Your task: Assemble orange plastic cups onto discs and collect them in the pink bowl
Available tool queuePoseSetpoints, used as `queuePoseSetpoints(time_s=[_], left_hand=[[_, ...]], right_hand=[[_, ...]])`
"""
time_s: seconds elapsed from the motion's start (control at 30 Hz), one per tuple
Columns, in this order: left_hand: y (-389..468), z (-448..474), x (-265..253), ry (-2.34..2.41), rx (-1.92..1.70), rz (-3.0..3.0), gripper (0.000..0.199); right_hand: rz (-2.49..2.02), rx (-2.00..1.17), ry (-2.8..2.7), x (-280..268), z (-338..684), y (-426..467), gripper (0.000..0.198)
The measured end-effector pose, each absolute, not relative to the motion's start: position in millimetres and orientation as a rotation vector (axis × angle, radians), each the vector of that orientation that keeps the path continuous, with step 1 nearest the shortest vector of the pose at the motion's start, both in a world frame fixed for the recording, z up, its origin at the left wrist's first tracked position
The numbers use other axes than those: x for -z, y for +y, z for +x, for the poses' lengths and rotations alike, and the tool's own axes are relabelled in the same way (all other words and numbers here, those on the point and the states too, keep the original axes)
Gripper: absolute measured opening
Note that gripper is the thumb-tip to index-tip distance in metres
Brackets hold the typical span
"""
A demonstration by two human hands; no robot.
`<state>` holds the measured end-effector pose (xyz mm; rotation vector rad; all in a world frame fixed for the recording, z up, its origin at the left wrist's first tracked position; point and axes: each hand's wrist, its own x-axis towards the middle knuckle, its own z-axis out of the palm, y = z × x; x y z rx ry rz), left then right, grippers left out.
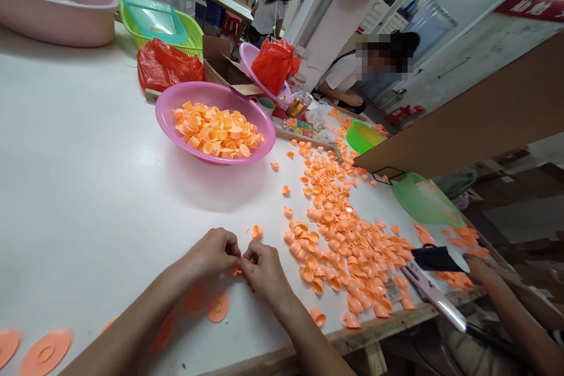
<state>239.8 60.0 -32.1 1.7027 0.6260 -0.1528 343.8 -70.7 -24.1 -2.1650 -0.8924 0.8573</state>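
My left hand [214, 251] and my right hand [265, 268] meet fingertip to fingertip low over the white table. Both are closed in a pinch on a small orange plastic piece [237, 271], mostly hidden by the fingers. Just beyond them lies a single orange toy cup [257, 231]. Flat orange saucers, one of them a toy saucer [218, 307], lie below my wrists and toward the lower left. To the right of my right hand spreads a large heap of orange toy cups [339, 229].
A pink basin [165, 123] holds many toy cups. Behind it are a red plastic bag [170, 67] and a green basket [194, 41]. A co-worker's arm [497, 282] reaches in at right, near a pink straightener-like tool [434, 296]. Another person [343, 76] sits farther back.
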Motion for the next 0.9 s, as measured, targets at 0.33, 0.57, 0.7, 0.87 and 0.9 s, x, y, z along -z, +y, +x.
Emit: queuePoseSetpoints(time_s=[0.33,0.57,0.7,0.87,0.9], left_hand=[[75,237,25,0.676,0.317,1.574,0.006],[65,228,17,0.823,0.144,1.855,0.03],[40,208,13,0.753,-0.032,1.739,0.049],[-15,192,8,0.741,-0.325,1.358,0.045],[-23,190,8,0.773,-0.368,1.317,0.048]], right_hand=[[-2.323,-0.651,-1.188,25,330,-49,0.022],[-2.085,-0.585,-1.086,29,325,-67,0.02],[-1.811,-0.597,-0.914,37,315,-94,0.013],[-1.729,-0.215,-1.051,26,301,-113,0.014],[-1.718,-0.174,-1.079,23,299,-114,0.015]])
